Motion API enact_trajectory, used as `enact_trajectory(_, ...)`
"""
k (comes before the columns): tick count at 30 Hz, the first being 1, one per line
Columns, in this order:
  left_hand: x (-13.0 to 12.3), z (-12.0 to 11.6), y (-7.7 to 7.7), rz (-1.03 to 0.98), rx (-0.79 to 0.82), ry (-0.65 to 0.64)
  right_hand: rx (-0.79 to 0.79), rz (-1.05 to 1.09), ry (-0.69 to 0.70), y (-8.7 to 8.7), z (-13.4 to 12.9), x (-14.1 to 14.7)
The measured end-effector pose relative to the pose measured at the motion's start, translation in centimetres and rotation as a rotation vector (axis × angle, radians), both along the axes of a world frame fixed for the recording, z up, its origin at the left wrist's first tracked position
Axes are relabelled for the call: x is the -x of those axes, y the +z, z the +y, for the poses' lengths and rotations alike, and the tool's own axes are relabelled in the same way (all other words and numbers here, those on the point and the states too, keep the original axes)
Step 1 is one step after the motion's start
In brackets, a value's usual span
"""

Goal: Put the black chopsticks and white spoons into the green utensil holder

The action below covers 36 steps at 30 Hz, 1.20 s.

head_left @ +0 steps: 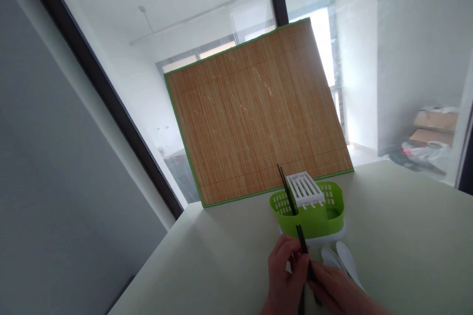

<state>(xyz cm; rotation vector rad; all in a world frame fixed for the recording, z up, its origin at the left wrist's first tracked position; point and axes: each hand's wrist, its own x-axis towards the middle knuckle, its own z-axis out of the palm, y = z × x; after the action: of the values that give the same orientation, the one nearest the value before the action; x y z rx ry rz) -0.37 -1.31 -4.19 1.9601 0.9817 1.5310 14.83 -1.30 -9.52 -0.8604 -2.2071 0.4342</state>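
Both hands are low in the view, in front of a green basket (314, 222) with a white slatted rack (305, 188) on top. My left hand (286, 273) pinches black chopsticks (302, 239) between thumb and fingers, their ends pointing up toward the basket. My right hand (332, 285) is closed around the same chopsticks lower down, its fingertips partly hidden. More dark chopsticks (287, 189) stand in the basket's left compartment. White spoons (347, 259) lie just beyond my right hand, partly covered by it.
The pale table (221, 251) extends to both sides. Behind the basket a bamboo mat (254, 118) with green edging leans upright against a glass pane with a dark frame. Boxes and plastic bags (430, 140) show beyond the glass at right.
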Motion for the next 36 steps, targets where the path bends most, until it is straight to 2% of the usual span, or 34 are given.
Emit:
enact_trajectory(3, 0.2, -0.1, 1.5, 0.046, 0.06, -0.032, 0.076, -0.006, 0.063, 0.1, 0.0, 0.0)
enact_trajectory(7, 0.6, -0.3, 2.8, 0.129, 0.171, -0.072, 0.092, -0.029, 0.043, 0.3, -0.1, -0.1)
enact_trajectory(11, 1.1, -0.5, 3.8, 0.162, 0.188, -0.076, 0.084, -0.077, 0.036, 0.4, -0.2, -0.1)
enact_trajectory(14, 1.8, -0.3, 5.0, 0.126, 0.18, -0.053, 0.068, -0.102, 0.024, 0.5, -0.2, -0.2)
enact_trajectory(17, 3.0, 0.5, 7.3, 0.04, 0.111, 0.014, 0.049, -0.095, -0.026, 0.4, 0.0, -0.4)
enact_trajectory(22, 5.1, 2.5, 12.0, -0.167, -0.143, 0.22, 0.038, -0.073, -0.033, -0.3, 0.5, -0.7)
enact_trajectory(25, 5.1, 4.8, 13.5, -0.224, -0.242, 0.335, 0.018, -0.148, -0.01, -0.8, 0.6, -0.5)
enact_trajectory(27, 4.6, 7.0, 13.5, -0.213, -0.234, 0.357, 0.002, -0.199, 0.001, -1.0, 0.5, -0.4)
enact_trajectory(29, 3.9, 9.6, 12.7, -0.137, -0.155, 0.347, -0.014, -0.224, 0.009, -1.1, 0.5, -0.3)
enact_trajectory(33, 2.6, 14.4, 9.4, 0.042, 0.023, 0.342, -0.038, -0.242, 0.01, -1.3, 0.8, -0.1)
enact_trajectory(36, 2.2, 16.8, 6.8, 0.106, 0.083, 0.361, -0.075, -0.268, -0.012, -1.7, 1.1, 0.0)
